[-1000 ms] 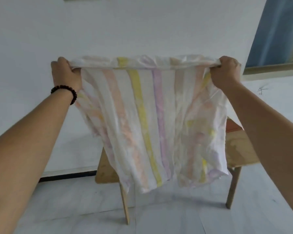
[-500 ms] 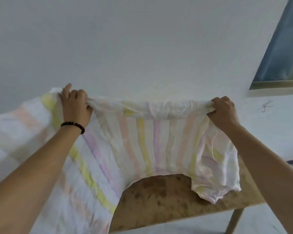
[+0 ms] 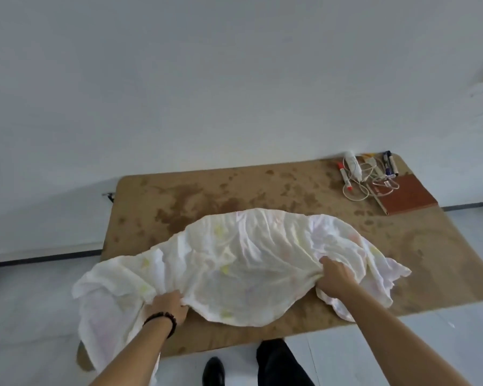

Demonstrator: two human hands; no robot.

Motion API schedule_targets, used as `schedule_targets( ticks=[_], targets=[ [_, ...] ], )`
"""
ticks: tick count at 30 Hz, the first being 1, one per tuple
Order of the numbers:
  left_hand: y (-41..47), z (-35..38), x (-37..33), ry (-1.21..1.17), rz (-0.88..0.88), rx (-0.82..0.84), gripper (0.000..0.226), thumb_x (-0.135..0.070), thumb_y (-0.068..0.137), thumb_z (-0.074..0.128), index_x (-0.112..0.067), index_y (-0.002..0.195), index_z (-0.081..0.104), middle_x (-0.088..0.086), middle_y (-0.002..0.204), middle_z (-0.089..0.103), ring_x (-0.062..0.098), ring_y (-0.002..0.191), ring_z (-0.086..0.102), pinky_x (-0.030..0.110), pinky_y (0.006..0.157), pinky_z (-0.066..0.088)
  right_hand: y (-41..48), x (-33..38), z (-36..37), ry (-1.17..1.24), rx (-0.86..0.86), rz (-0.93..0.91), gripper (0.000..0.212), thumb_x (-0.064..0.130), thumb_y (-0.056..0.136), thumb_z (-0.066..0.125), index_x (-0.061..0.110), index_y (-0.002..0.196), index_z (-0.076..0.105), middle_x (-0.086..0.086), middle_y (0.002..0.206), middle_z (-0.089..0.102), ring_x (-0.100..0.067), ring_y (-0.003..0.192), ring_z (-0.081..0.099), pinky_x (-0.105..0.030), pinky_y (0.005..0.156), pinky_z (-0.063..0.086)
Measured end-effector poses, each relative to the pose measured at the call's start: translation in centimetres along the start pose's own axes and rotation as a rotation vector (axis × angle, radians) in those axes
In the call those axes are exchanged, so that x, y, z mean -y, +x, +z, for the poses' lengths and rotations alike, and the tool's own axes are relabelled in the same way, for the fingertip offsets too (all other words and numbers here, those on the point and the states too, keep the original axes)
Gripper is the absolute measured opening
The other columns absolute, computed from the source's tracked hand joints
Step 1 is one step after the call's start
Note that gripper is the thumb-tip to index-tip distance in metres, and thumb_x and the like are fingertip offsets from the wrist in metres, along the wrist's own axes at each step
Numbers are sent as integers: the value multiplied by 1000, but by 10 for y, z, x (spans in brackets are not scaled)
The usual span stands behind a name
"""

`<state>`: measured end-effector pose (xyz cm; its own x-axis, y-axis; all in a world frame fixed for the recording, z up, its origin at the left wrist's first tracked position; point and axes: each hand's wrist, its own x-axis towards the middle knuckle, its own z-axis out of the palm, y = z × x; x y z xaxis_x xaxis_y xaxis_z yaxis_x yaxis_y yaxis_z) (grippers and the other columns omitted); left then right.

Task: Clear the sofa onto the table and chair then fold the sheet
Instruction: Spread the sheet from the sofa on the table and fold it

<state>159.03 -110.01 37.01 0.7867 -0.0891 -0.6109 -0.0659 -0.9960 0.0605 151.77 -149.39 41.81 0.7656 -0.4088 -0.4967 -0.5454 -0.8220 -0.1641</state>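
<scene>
Your left hand (image 3: 168,303) and right hand (image 3: 335,277) each pinch the near edge of the sheet (image 3: 248,257). It is no longer up in the air; it lies rumpled on the table (image 3: 207,195), so I think flat folding can start.

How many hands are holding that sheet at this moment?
2. The left hand grips the sheet at its near edge by the front left of the table; the right hand grips it further right, above the tabletop. No other hand shows.

Pale striped sheet (image 3: 243,263) billowed, crumpled on stained table (image 3: 444,263) (left end overhanging edge).
</scene>
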Motion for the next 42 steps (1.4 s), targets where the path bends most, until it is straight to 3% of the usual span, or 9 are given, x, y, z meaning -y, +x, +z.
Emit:
schedule_targets(
  ticks=[3,9,13,20,23,25,28,36,42],
  targets=[
    [1,8,-2,-45,-94,27,30,-41,91,48,-21,113,44,4,115,59,25,104,57,37,87,50,27,-21,7,-56,84,20,57,33,96,54,20,148,35,-5,132,57,-21,118,56,-26,90,46],
    [21,4,-12,-267,-325,-34,74,-33,93,52,-14,146,5,15,114,59,34,101,60,39,81,50,80,-48,11,-70,164,108,43,45,95,51,18,126,61,-4,121,64,-21,113,59,-30,95,47],
    [33,7,-18,-229,-390,-114,37,-21,97,38,-18,133,31,13,112,59,33,98,58,41,80,50,97,-48,17,-99,230,93,44,40,91,55,11,124,55,-9,127,60,-25,120,54,-33,98,43],
    [58,-24,1,-383,-435,-232,27,-16,94,50,-10,120,42,19,110,61,39,97,59,41,74,47,106,-45,11,-211,261,35,42,44,90,57,16,123,57,-4,121,63,-20,113,58,-29,92,46],
    [83,-77,8,-424,-290,-284,29,-7,92,48,-7,120,55,21,115,63,38,101,58,38,80,45,129,-31,-22,-184,270,47,36,32,95,57,14,126,58,-4,114,60,-22,113,58,-27,88,47],
    [103,-136,8,-481,-173,-402,32,1,90,47,-3,118,62,22,115,64,37,103,59,37,82,45,150,-8,-67,-79,130,24,32,17,95,52,3,123,54,-14,117,58,-32,113,58,-31,79,47],
    [118,-245,3,-442,-44,-681,32,4,89,48,-2,116,66,27,112,63,42,102,60,40,85,48,168,31,-166,62,-246,-51,36,8,89,57,-4,121,46,-30,126,48,-46,116,53,-45,91,47],
    [36,-531,-15,-330,233,-1421,28,2,84,42,4,110,53,34,122,42,45,114,42,47,96,40,106,119,-448,223,-1024,-250,35,-4,87,51,-1,122,46,-28,128,40,-47,113,48,-49,90,46],
    [-86,-652,1,-230,423,-1794,36,-5,78,35,-5,111,51,4,115,26,18,107,28,33,95,39,11,141,-555,349,-1400,-345,34,-4,87,42,0,120,46,-28,133,38,-44,114,45,-51,89,44]
  ],
)
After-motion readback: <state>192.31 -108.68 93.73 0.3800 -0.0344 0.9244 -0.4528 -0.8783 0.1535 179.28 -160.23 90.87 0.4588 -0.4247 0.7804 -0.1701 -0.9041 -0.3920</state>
